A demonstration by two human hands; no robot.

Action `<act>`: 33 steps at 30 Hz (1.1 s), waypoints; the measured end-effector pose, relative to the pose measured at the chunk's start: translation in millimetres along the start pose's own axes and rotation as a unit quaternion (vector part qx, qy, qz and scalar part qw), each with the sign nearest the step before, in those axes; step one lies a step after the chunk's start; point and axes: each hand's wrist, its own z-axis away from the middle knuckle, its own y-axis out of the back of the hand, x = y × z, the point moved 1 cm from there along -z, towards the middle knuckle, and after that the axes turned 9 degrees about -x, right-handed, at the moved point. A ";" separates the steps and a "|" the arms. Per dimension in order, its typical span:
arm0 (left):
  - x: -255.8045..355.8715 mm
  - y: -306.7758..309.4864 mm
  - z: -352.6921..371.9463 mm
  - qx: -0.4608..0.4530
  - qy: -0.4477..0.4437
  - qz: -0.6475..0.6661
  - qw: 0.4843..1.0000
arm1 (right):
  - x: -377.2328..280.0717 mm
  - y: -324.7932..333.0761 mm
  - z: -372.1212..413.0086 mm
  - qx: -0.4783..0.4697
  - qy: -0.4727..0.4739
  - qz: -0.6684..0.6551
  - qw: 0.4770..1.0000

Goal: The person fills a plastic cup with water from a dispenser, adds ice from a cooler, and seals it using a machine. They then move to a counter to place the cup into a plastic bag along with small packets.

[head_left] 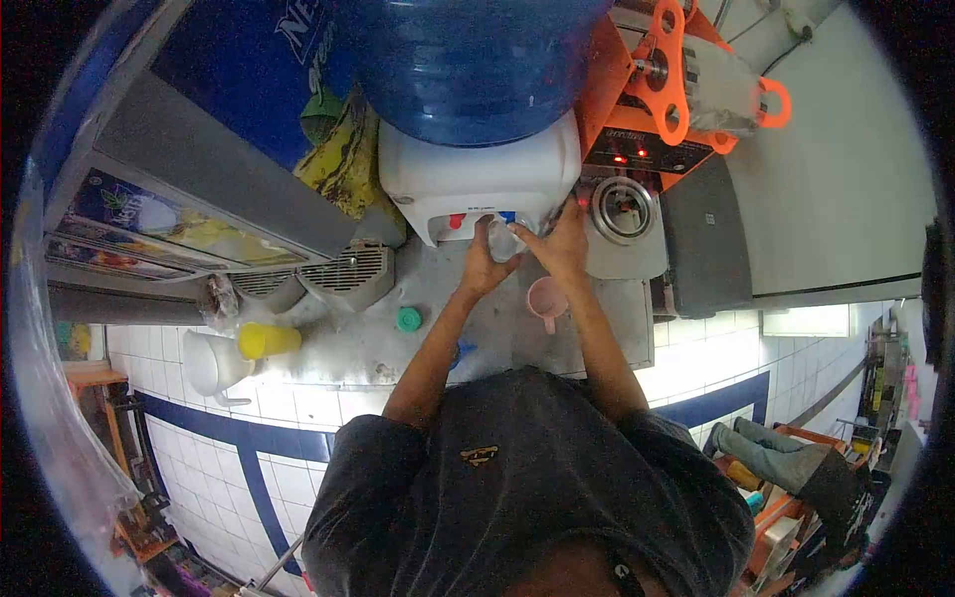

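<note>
Both of my hands are at the front of a white water dispenser, below its blue tap. My left hand is closed around the left side of a clear container right under that tap. My right hand closes on the container from the right, its thumb across the front near the blue tap. Much of the container is hidden by my fingers. Left of the blue tap is a red tap. A pink mug stands on the metal counter beside my right forearm, and a green lid lies left of my left forearm.
A large blue water bottle sits on the dispenser. To the right stands an orange machine with red lights. Drink dispensers with drip trays are at left. A yellow cup and white pitcher stand near the counter's left edge.
</note>
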 end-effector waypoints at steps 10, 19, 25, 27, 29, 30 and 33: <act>-1.1 -1.0 -0.7 0.005 -0.004 -0.024 1.000 | -1.6 0.0 -0.3 0.021 0.014 0.011 1.000; -4.9 -3.6 2.5 0.029 -0.031 -0.010 0.999 | 2.9 7.8 6.4 -0.017 -0.003 0.045 0.999; 6.5 -3.1 28.2 0.097 -0.042 -0.060 0.993 | 23.1 30.3 38.4 -0.038 0.109 0.064 0.991; 29.3 -0.6 50.2 0.109 -0.008 -0.025 0.994 | 11.5 48.0 50.0 -0.143 0.083 0.027 0.986; 49.3 2.5 76.2 0.147 -0.002 -0.035 0.988 | 1.7 52.4 63.7 -0.216 0.110 0.013 0.970; 60.2 7.9 90.0 0.153 -0.005 -0.044 0.987 | 0.9 49.1 67.8 -0.238 0.150 0.017 0.959; 99.7 27.0 142.8 0.202 0.014 -0.041 0.978 | -28.0 35.5 88.0 -0.317 0.193 -0.057 0.927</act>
